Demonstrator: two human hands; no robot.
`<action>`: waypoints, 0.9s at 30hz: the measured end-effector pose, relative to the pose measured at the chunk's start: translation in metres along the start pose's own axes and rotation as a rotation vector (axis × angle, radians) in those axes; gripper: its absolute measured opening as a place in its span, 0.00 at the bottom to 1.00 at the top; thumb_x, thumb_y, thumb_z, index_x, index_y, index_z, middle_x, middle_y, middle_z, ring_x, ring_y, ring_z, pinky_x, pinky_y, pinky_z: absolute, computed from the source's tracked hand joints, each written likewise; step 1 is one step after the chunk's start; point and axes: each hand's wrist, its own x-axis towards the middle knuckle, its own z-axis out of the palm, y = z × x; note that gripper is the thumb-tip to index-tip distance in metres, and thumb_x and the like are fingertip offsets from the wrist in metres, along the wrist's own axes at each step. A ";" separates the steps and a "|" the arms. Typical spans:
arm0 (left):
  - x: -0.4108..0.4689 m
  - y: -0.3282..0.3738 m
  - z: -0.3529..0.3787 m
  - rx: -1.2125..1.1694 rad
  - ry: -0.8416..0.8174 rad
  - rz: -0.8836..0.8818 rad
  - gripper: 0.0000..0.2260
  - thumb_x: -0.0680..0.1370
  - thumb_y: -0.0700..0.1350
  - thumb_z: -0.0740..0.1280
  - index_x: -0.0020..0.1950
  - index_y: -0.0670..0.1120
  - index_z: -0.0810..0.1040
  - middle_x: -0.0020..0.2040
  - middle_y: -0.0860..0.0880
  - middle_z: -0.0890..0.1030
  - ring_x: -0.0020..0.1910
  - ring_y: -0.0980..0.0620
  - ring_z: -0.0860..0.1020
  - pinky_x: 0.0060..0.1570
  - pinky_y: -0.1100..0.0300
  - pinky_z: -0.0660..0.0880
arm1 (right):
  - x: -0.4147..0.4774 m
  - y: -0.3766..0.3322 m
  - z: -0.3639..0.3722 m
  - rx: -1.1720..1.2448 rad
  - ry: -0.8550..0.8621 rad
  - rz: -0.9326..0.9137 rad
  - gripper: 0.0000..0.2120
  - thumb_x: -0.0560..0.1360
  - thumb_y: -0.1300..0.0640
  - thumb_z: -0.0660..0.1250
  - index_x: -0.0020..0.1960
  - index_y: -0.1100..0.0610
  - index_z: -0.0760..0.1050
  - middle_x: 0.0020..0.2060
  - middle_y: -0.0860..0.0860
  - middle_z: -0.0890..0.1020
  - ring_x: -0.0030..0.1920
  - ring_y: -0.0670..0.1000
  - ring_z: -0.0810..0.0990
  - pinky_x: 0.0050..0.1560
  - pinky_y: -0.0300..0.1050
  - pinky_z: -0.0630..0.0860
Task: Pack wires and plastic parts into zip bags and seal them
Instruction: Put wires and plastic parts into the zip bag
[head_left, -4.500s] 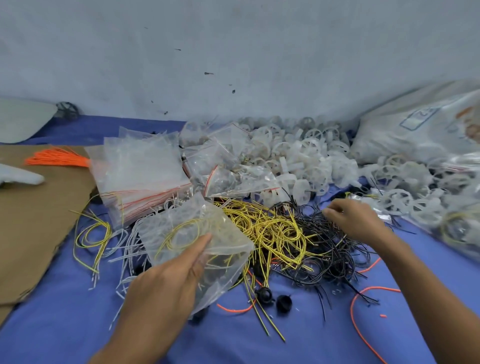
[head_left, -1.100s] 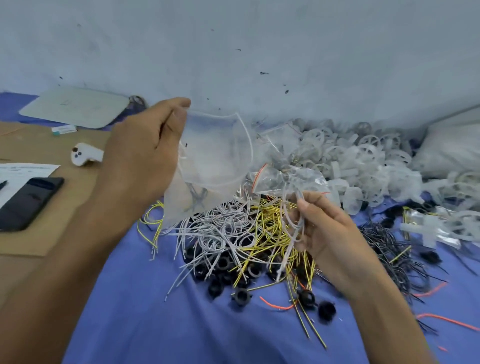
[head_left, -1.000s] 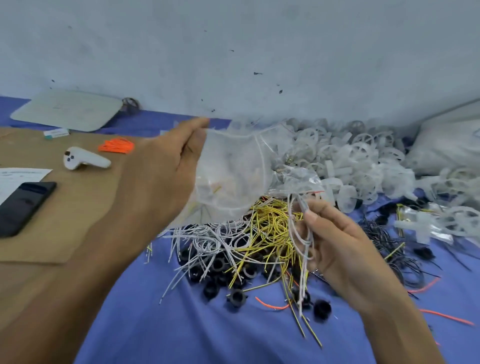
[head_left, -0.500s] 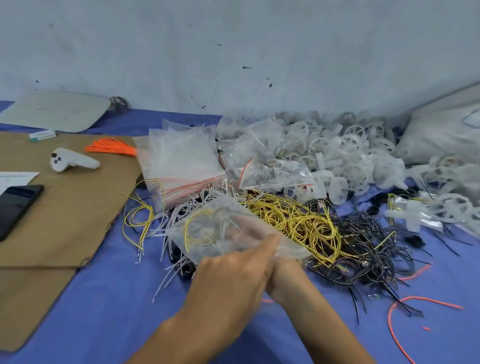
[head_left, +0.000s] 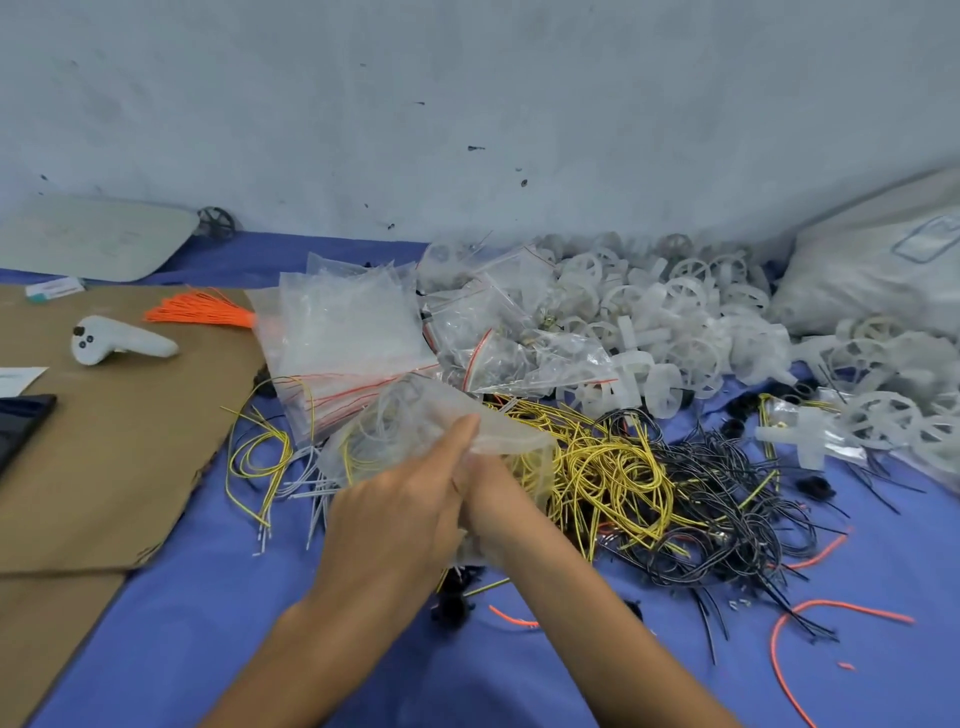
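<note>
Pinching the bag (head_left: 415, 441) at its near edge with the left hand (head_left: 395, 519), thumb flat on top of the film, fingers tucked underneath and out of sight. Meeting it with the right hand (head_left: 491, 496), pushed in under the film and behind the left. Fingers hidden, so not telling whether closed on anything.

Holding the bag low over the near end of the yellow wires (head_left: 608, 467), just above the blue cloth (head_left: 182, 623), with yellow and pale coils showing through the film.

Differing from a second ago: then lifting the bag high in the left hand, mouth gaping, and feeding a loop of white wire in with the right. Now no longer carrying that loop in the right hand, having the bag down, closing both hands on one edge.

Reading this as filling over for this bag and pressing the zip shut starting or under way. Not seeing the seal line itself.

Still waiting further out:
- loose white wires (head_left: 306, 483) left of the bag
- black wires (head_left: 727, 509) right of the yellow
- stack of empty bags (head_left: 343, 338) behind, filled bags (head_left: 519, 353) beside it
- white plastic parts (head_left: 675, 322) along the wall

Not telling whether any plastic part is inside this bag.
</note>
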 end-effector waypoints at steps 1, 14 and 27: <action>0.000 -0.001 0.001 -0.039 0.004 -0.031 0.19 0.76 0.49 0.60 0.66 0.54 0.79 0.29 0.47 0.80 0.25 0.42 0.77 0.22 0.56 0.71 | -0.012 0.006 -0.005 -0.080 -0.015 -0.090 0.15 0.81 0.65 0.56 0.41 0.53 0.73 0.33 0.52 0.75 0.35 0.47 0.77 0.41 0.44 0.76; -0.011 -0.002 0.006 -0.238 -0.074 -0.158 0.20 0.82 0.62 0.47 0.71 0.65 0.69 0.33 0.49 0.79 0.36 0.40 0.78 0.34 0.49 0.74 | 0.028 0.008 -0.210 -0.850 0.385 -0.098 0.15 0.79 0.50 0.64 0.63 0.54 0.76 0.58 0.50 0.82 0.57 0.50 0.79 0.60 0.50 0.76; -0.011 0.011 0.003 -0.299 -0.143 -0.216 0.22 0.77 0.63 0.48 0.70 0.69 0.67 0.33 0.52 0.79 0.35 0.49 0.76 0.37 0.50 0.73 | 0.086 0.037 -0.194 -1.081 0.614 -0.102 0.20 0.75 0.41 0.61 0.56 0.57 0.69 0.41 0.52 0.79 0.41 0.57 0.77 0.39 0.50 0.76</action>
